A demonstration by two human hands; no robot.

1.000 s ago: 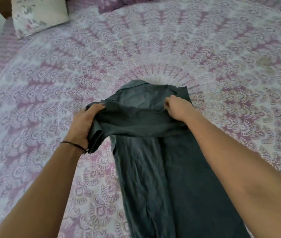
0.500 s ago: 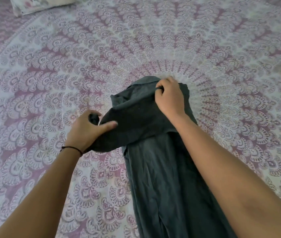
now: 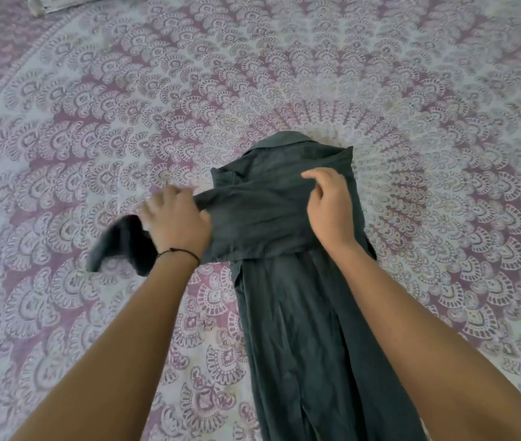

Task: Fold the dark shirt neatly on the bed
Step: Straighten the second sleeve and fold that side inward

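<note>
Two bare hands work on the dark shirt [image 3: 300, 313], a soft, charcoal-grey garment lying in a long narrow strip down the middle of the bed, its collar at the far end and its creased body running toward the near edge. A sleeve [image 3: 253, 218] is laid across the upper part as a wide band. The left hand [image 3: 176, 218] has its fingers clamped on the sleeve's end, whose blurred cuff hangs out to the left over the bedspread [image 3: 94, 138]. The right hand [image 3: 329, 208] rests on the right shoulder area, its fingers pinched together on a fold of cloth. Compared with half a second ago, the left hand has drawn the sleeve farther left and the right hand has slid nearer. A thin dark cord bracelet [image 3: 179, 251] circles the left wrist. The bedspread is cotton-like, printed with purple and white scalloped mandala fans; a pillow corner [image 3: 71, 1] shows far left.
</note>
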